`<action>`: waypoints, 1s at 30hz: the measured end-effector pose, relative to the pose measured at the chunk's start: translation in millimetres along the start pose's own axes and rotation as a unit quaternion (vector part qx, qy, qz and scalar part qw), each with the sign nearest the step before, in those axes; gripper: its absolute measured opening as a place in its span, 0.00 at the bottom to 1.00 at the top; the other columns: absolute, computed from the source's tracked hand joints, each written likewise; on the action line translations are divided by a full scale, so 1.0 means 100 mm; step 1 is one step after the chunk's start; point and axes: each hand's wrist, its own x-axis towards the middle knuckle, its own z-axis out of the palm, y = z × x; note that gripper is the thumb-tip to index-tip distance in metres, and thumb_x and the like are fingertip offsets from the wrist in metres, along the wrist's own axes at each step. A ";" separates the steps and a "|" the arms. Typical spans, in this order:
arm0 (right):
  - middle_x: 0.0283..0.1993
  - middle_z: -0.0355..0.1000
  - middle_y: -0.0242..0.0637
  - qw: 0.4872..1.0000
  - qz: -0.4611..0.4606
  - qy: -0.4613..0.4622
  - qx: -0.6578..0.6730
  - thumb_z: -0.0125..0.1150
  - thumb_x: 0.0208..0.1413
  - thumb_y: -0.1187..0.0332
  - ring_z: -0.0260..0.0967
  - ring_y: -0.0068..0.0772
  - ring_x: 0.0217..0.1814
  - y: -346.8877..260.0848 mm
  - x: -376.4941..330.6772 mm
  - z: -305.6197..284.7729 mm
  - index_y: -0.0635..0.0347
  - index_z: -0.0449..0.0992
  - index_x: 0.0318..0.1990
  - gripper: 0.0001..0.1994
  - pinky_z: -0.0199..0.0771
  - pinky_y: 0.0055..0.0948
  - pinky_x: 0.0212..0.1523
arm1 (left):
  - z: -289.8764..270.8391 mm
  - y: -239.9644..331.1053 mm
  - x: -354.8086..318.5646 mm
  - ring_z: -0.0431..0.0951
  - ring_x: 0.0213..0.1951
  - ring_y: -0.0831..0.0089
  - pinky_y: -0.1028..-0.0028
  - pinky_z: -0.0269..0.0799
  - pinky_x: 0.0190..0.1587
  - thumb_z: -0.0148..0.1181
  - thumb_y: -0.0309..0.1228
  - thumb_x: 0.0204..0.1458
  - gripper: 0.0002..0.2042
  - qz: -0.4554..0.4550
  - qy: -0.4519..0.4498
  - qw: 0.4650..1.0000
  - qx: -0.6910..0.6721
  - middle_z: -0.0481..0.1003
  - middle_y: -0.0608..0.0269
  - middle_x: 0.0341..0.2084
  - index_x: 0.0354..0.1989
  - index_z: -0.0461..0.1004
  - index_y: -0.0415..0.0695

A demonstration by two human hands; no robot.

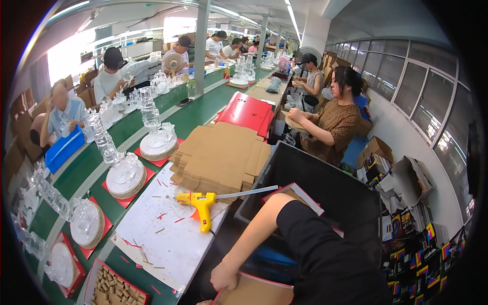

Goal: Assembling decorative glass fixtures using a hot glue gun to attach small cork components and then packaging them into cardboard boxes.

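Note:
My right hand (225, 276), at the end of a black-sleeved arm, is closed on the edge of a shallow cardboard box (260, 291) with red sides and a brown inside. The picture's bottom edge cuts this box off. Only a sliver of my left hand (205, 302) shows beside the box's near left corner; its fingers are out of sight. Beyond my right hand, a yellow glue gun (204, 207) with a long grey glue stick lies on a white board (147, 231) littered with red and brown scraps.
A black plastic crate (333, 190) holding red-edged box parts stands under my right forearm. Flattened cardboard (218, 150) and red sheets (246, 112) are stacked ahead. Clear plastic pieces on round bases (126, 177) line the green conveyor. A co-worker (338, 117) stands at the right.

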 end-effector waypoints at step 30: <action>0.27 0.74 0.51 0.997 0.050 0.055 -0.018 0.56 0.43 0.68 0.73 0.55 0.32 -0.59 -0.61 -0.75 0.67 0.74 0.30 0.10 0.73 0.46 0.34 | -0.45 0.57 -0.38 0.78 0.33 0.49 0.58 0.72 0.34 0.52 0.27 0.50 0.14 0.017 -0.011 1.000 -0.001 0.75 0.43 0.30 0.47 0.68 0.40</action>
